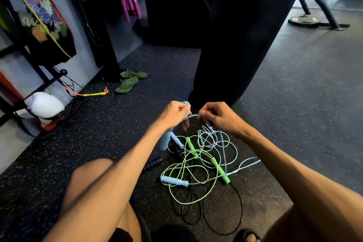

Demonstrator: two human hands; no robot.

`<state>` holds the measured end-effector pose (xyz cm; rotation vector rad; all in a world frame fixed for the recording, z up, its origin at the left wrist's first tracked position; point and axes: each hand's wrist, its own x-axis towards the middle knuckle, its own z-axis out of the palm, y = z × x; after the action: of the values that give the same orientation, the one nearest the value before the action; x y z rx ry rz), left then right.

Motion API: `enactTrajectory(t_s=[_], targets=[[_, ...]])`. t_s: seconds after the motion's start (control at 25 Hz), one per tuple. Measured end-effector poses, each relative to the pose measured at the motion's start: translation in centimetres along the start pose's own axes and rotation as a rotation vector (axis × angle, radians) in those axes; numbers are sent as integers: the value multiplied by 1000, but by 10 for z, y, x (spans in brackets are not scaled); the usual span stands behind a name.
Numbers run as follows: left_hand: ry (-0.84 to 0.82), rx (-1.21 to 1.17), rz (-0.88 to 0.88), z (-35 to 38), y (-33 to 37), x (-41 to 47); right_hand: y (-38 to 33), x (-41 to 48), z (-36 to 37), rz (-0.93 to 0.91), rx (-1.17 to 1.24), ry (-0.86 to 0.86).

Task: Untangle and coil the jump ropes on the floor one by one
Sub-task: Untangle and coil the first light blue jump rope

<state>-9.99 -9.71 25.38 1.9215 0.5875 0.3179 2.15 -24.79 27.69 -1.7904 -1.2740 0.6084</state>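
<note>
A tangle of jump ropes lies on the speckled black floor between my knees. My left hand (pixel 173 113) grips a light blue rope's handle (pixel 164 140), which hangs down from my fist. My right hand (pixel 218 117) pinches the same pale blue cord (pixel 193 116), stretched short between both hands above the pile. Below them a green rope (pixel 193 173) with two green handles loops through the blue cord (pixel 231 151). Another light blue handle (pixel 173 180) lies flat at the pile's front. A black rope (pixel 222 222) and black handles (pixel 153 163) lie underneath.
A black punching bag (pixel 241 31) hangs just beyond my hands. Green flip-flops (pixel 129 81) lie at the left by a black rack post (pixel 98 31). A yellow-orange rope handle (pixel 94 94) and white sack (pixel 45 105) sit by the wall. A weight plate (pixel 304 20) lies far right.
</note>
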Motion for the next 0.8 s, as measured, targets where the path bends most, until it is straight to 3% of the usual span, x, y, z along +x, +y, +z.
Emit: enactTrajectory(t_s=[0.2,0.44,0.64,0.8], targets=[[-332,-174,-95,6,11,-7,9,5,-13,-52,-53,198],[-487,-683,-137,-5,23,-10,22,7,-4,116,59,278],[-317,-1142,-64,-22,25,-6,30,2,10,269,117,127],[13,-1287,-53,-27,24,1,29,-5,19,300,143,-72]])
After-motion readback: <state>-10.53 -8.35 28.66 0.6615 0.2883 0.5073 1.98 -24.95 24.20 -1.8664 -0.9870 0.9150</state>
